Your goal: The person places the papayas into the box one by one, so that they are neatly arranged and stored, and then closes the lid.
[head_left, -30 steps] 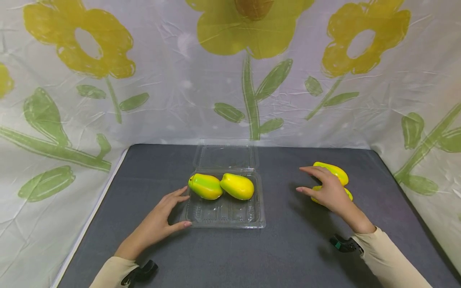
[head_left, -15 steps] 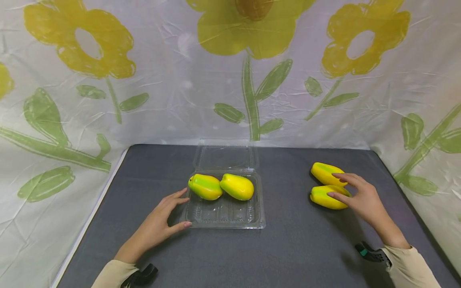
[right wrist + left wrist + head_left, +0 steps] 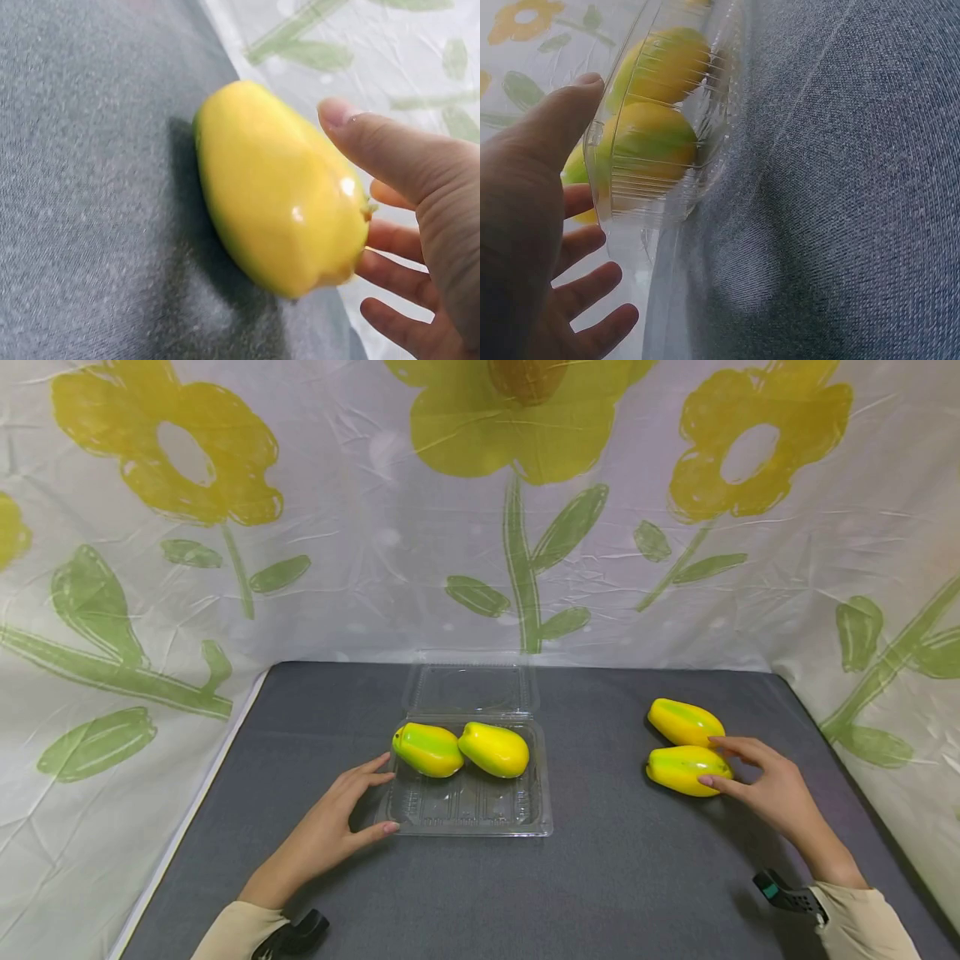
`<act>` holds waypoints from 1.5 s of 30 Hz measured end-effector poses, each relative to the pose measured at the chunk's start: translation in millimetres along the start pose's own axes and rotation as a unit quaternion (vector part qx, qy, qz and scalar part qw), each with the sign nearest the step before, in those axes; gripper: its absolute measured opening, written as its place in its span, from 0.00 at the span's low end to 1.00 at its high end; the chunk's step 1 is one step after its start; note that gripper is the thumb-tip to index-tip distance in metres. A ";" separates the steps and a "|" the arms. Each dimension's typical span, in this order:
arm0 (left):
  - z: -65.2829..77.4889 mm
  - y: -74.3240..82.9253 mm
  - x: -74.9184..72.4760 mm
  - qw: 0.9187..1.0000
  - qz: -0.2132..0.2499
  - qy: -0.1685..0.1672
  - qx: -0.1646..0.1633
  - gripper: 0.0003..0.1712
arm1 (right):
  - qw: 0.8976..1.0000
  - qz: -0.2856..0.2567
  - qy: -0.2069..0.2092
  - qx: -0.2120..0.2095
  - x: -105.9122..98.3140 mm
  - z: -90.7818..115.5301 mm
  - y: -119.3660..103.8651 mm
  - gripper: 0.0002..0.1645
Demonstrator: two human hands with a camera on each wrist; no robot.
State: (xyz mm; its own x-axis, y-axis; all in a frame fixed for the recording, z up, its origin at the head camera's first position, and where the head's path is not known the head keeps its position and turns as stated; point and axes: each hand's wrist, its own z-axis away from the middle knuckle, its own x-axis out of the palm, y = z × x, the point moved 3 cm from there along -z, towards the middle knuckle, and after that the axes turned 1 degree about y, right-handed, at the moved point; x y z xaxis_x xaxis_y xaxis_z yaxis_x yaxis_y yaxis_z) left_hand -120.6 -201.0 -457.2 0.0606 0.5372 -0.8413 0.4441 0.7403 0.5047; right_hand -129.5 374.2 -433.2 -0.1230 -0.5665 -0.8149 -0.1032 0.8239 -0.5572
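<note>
In the head view, a clear plastic clamshell container (image 3: pixel 471 802) lies with its lid (image 3: pixel 471 687) folded back. Two yellow-green papayas, the left one (image 3: pixel 429 749) and the right one (image 3: pixel 495 749), rest side by side in its base. My left hand (image 3: pixel 333 814) is at the container's left edge, thumb by the front corner, fingers spread. Two more papayas lie at the right, a far one (image 3: pixel 685 722) and a near one (image 3: pixel 687 770). Around the near papaya's right end is my right hand (image 3: pixel 768 785), its thumb and fingers spread; the right wrist view shows the thumb (image 3: pixel 360 127) slightly off the skin.
A dark grey cloth (image 3: pixel 600 868) covers the table. Behind and beside it hangs a white curtain (image 3: pixel 337 610) printed with yellow flowers. Both wrists carry a black strap device, the right one (image 3: pixel 783 893) beside a beige sleeve.
My right hand has moved right and back from over the two right papayas to the near one's right end, uncovering them. My left hand, the container and all papayas have stayed in place.
</note>
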 end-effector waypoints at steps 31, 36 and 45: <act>-0.2 -2.5 1.2 1.000 0.005 -0.013 -0.014 0.42 | 0.999 0.019 -0.025 -0.001 9.1 2.3 13.5 0.43; -0.7 -2.8 1.6 1.000 0.001 -0.012 -0.014 0.42 | 1.000 0.018 -0.025 0.001 8.7 2.8 12.4 0.43; -0.5 -2.4 1.4 1.000 0.001 -0.011 -0.012 0.41 | 1.000 0.020 -0.021 -0.001 8.5 2.9 11.3 0.43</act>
State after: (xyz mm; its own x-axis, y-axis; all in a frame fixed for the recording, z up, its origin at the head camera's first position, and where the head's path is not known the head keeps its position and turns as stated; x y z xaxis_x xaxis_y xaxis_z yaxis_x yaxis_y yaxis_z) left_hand -122.0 -201.7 -459.5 0.0808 0.5291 -0.8447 0.4226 0.7493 0.5098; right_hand -128.9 378.8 -447.0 -0.0862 -0.5325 -0.8420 -0.1006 0.8455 -0.5244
